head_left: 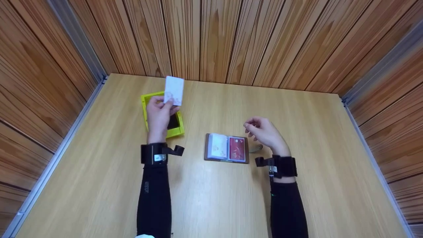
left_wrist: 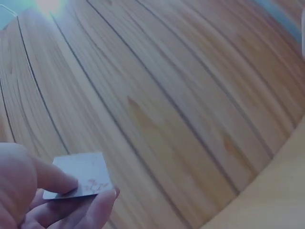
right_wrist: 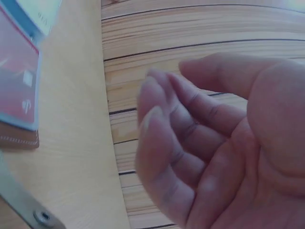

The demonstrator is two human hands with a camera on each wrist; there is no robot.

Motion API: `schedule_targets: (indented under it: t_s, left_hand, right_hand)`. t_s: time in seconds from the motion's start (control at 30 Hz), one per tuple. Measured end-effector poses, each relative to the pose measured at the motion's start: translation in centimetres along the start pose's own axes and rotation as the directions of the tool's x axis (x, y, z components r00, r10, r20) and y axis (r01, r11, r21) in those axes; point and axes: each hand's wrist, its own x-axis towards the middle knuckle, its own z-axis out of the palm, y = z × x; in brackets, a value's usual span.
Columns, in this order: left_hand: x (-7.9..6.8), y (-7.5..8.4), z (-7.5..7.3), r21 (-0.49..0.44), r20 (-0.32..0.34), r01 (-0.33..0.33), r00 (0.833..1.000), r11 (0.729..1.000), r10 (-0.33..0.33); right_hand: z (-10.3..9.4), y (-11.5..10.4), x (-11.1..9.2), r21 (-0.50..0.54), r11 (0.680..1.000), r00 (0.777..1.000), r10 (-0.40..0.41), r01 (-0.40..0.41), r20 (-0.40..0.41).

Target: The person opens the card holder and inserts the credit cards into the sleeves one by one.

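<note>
A white card (head_left: 174, 88) with a faint printed pattern is held up by my left hand (head_left: 159, 114), above the yellow-green tray. The left wrist view shows the thumb on top of the card (left_wrist: 88, 174) and fingers beneath it. My right hand (head_left: 266, 132) hovers beside the card holder, fingers loosely curled with nothing in them; the right wrist view shows its bare palm (right_wrist: 228, 186). The brown card holder (head_left: 206, 147) lies spread on the table, a white patterned card (head_left: 218, 145) in its left sleeve and a red VIP card (head_left: 237, 149) in its right.
The yellow-green tray (head_left: 180, 130), with a dark inside, stands at the back left, partly hidden by my left hand. From the card holder's right side sticks a snap strap (head_left: 256, 148). Wooden panel walls (head_left: 214, 39) border the table (head_left: 218, 198).
</note>
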Motion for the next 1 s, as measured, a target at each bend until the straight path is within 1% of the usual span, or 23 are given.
schedule_targets:
  t_s: [0.1,0.2,0.27,0.33,0.43,0.5,0.57,0.6,0.67,0.73,0.87,1.0]
  left_hand:
    - [-1.1,-0.2,1.8,-0.036,0.111,0.033,0.993,0.999,-0.029]
    - [-2.4,-1.0,3.9,-0.075,0.218,0.069,0.975,0.995,-0.051]
    - [-3.2,-1.7,5.3,-0.107,0.279,0.1,0.958,0.989,-0.067]
    - [-4.0,-2.4,6.6,-0.122,0.335,0.139,0.938,0.983,-0.091]
    - [-5.0,-3.3,8.4,-0.095,0.405,0.185,0.905,0.978,-0.132]
    - [-5.6,-3.8,9.2,-0.053,0.44,0.195,0.885,0.979,-0.152]
    - [-6.0,-4.3,9.8,-0.012,0.463,0.196,0.87,0.981,-0.168]
    - [-6.2,-4.4,10.1,0.01,0.47,0.194,0.865,0.981,-0.176]
    - [-6.5,-4.7,10.3,0.05,0.479,0.191,0.857,0.98,-0.191]
    - [-6.7,-4.8,10.5,0.079,0.484,0.192,0.85,0.978,-0.206]
    - [-6.8,-4.9,10.7,0.115,0.489,0.177,0.846,0.977,-0.211]
    - [-6.7,-5.2,10.9,0.124,0.494,0.161,0.846,0.979,-0.202]
  right_hand:
    - [0.4,-0.3,0.2,0.008,0.999,0.999,-0.039,0.039,-0.017]
    - [0.7,-0.8,0.3,0.033,0.997,0.997,-0.073,0.075,-0.04]
    - [0.8,-1.1,0.2,0.073,0.993,0.994,-0.093,0.097,-0.063]
    - [0.9,-1.5,0.2,0.137,0.984,0.99,-0.104,0.116,-0.09]
    - [1.0,-2.0,0.2,0.263,0.954,0.985,-0.111,0.142,-0.13]
    - [1.0,-2.3,0.2,0.336,0.929,0.983,-0.109,0.155,-0.15]
    - [1.0,-2.5,0.1,0.391,0.907,0.982,-0.101,0.158,-0.163]
    - [1.0,-2.6,0.1,0.406,0.9,0.981,-0.094,0.156,-0.168]
    - [1.0,-2.7,0.0,0.419,0.896,0.981,-0.083,0.15,-0.175]
    - [0.9,-2.7,0.0,0.416,0.898,0.981,-0.072,0.142,-0.18]
    - [0.8,-2.6,0.0,0.403,0.905,0.98,-0.067,0.138,-0.185]
    - [0.8,-2.4,0.1,0.428,0.895,0.983,-0.052,0.125,-0.179]
